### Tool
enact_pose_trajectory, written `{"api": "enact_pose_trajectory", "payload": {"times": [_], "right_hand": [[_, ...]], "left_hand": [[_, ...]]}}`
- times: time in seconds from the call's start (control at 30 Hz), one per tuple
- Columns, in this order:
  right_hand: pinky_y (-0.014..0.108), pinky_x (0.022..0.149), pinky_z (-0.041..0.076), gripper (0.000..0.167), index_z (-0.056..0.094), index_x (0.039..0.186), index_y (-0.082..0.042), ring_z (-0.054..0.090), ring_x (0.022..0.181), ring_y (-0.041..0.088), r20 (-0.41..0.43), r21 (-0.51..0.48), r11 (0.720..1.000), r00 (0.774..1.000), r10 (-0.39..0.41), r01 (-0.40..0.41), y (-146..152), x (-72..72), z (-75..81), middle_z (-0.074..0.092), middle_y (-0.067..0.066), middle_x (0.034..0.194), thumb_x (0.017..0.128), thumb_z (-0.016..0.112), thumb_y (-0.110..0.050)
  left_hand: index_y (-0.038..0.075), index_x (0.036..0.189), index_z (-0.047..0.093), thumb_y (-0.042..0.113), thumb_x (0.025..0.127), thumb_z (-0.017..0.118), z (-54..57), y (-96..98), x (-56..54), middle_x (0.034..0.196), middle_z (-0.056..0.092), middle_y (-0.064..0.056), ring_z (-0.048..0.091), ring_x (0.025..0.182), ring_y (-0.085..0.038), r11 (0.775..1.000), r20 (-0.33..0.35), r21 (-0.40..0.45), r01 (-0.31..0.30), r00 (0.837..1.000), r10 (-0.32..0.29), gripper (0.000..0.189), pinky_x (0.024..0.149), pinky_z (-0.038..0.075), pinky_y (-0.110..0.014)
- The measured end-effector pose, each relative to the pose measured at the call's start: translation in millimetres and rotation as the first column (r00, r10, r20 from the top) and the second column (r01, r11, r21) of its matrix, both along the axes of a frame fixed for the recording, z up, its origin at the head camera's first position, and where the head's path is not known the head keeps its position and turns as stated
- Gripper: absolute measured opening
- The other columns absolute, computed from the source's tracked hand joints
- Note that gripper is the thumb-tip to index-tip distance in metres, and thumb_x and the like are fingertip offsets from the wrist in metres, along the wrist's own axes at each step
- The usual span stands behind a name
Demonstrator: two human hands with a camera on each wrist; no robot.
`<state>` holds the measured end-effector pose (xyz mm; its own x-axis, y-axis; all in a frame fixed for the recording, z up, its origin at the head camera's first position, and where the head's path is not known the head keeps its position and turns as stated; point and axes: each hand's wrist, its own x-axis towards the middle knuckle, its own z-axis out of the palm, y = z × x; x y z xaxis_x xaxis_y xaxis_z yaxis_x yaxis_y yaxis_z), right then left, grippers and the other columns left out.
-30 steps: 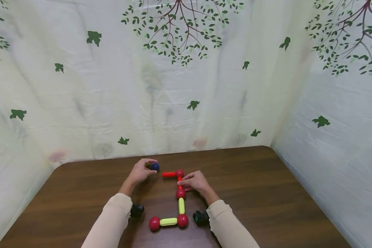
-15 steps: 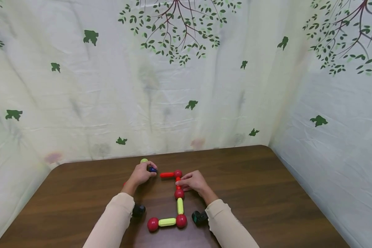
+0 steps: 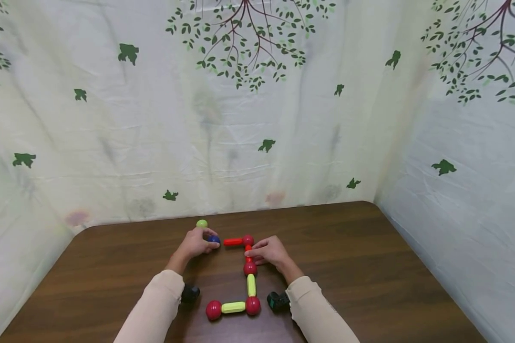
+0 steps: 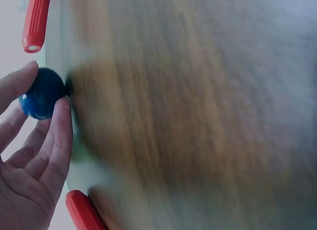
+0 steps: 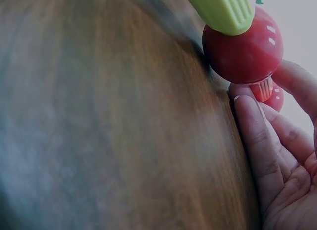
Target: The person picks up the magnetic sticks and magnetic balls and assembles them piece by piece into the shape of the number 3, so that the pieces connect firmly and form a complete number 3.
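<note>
In the head view my left hand (image 3: 197, 242) holds a blue ball (image 3: 213, 239) between thumb and fingertips, just left of the free end of a red magnetic rod (image 3: 233, 242). The left wrist view shows the blue ball (image 4: 43, 93) apart from that ridged rod (image 4: 36, 23), which has a metal tip. My right hand (image 3: 272, 252) pinches the upright red rod (image 3: 249, 252) between two red balls, the far one (image 3: 248, 240) and the nearer one (image 3: 250, 268). Its fingers hide part of this rod. A yellow-green rod (image 5: 225, 11) meets the nearer ball in the right wrist view.
The chain runs on through a yellow-green rod (image 3: 251, 285), a corner red ball (image 3: 253, 306), another yellow-green rod (image 3: 233, 307) and an end ball (image 3: 213, 310). A green ball (image 3: 201, 223) sits behind my left hand. Another red rod (image 4: 85, 210) lies near the left wrist.
My left hand has come slightly nearer with the blue ball, and the green ball, covered by its fingers before, now shows behind it. The right hand stays on the red rod.
</note>
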<state>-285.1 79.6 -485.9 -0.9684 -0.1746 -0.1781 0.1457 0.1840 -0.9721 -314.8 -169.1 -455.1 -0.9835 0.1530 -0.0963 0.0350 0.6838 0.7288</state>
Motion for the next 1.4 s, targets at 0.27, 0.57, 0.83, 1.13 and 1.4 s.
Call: {"api": "enact_pose_trajectory", "payload": {"times": [0.27, 0.57, 0.83, 1.13, 1.4], "right_hand": [[0.034, 0.061, 0.057, 0.022, 0.073, 0.091, 0.007, 0.069, 0.063, 0.018, 0.004, -0.018, 1.0, 1.0, -0.005, 0.005, 3, -2.2, 2.2, 0.071, 0.012, 0.078, 0.078, 0.083, -0.008], [0.034, 0.062, 0.057, 0.021, 0.072, 0.091, 0.008, 0.069, 0.062, 0.017, 0.006, -0.023, 1.0, 1.0, -0.002, 0.002, 5, -0.3, 2.5, 0.071, 0.012, 0.077, 0.078, 0.082, -0.006], [0.035, 0.062, 0.057, 0.022, 0.072, 0.092, 0.007, 0.069, 0.064, 0.018, 0.003, -0.016, 1.0, 1.0, -0.006, 0.006, 5, -0.7, 2.5, 0.071, 0.012, 0.078, 0.079, 0.082, -0.007], [0.033, 0.06, 0.057, 0.023, 0.072, 0.092, 0.007, 0.067, 0.06, 0.017, -0.005, -0.007, 1.0, 1.0, 0.007, -0.007, 1, 0.6, 3.0, 0.071, 0.012, 0.078, 0.078, 0.083, -0.008], [0.032, 0.059, 0.057, 0.022, 0.073, 0.089, 0.004, 0.065, 0.057, 0.015, -0.002, 0.021, 1.0, 1.0, -0.004, 0.004, -2, 0.8, 0.9, 0.071, 0.01, 0.076, 0.078, 0.084, -0.011]], "left_hand": [[0.0, 0.101, 0.071, 0.013, 0.079, 0.082, 3.9, -1.8, 6.1, 0.092, 0.07, -0.007, 0.062, 0.084, -0.022, 0.999, -0.031, -0.038, 0.015, 0.999, -0.017, 0.027, 0.073, 0.052, -0.036], [-0.004, 0.112, 0.068, 0.009, 0.082, 0.079, 4.6, -1.6, 15.2, 0.109, 0.068, -0.018, 0.066, 0.096, -0.03, 0.998, -0.016, 0.063, 0.004, 1.0, -0.003, 0.035, 0.084, 0.052, -0.043], [-0.005, 0.114, 0.067, 0.009, 0.085, 0.077, 2.2, -3.2, 16.5, 0.109, 0.067, -0.019, 0.066, 0.098, -0.032, 0.996, -0.027, 0.092, 0.017, 1.0, -0.014, 0.033, 0.085, 0.052, -0.043], [-0.006, 0.115, 0.066, 0.002, 0.084, 0.075, -1.4, -1.7, 17.8, 0.11, 0.067, -0.022, 0.067, 0.097, -0.032, 0.991, -0.023, 0.131, 0.001, 1.0, 0.002, 0.033, 0.077, 0.053, -0.037], [-0.007, 0.114, 0.066, 0.002, 0.083, 0.076, -5.1, 0.7, 18.2, 0.11, 0.067, -0.022, 0.067, 0.098, -0.032, 0.989, -0.041, 0.146, 0.021, 0.999, -0.015, 0.034, 0.081, 0.053, -0.038]]}}
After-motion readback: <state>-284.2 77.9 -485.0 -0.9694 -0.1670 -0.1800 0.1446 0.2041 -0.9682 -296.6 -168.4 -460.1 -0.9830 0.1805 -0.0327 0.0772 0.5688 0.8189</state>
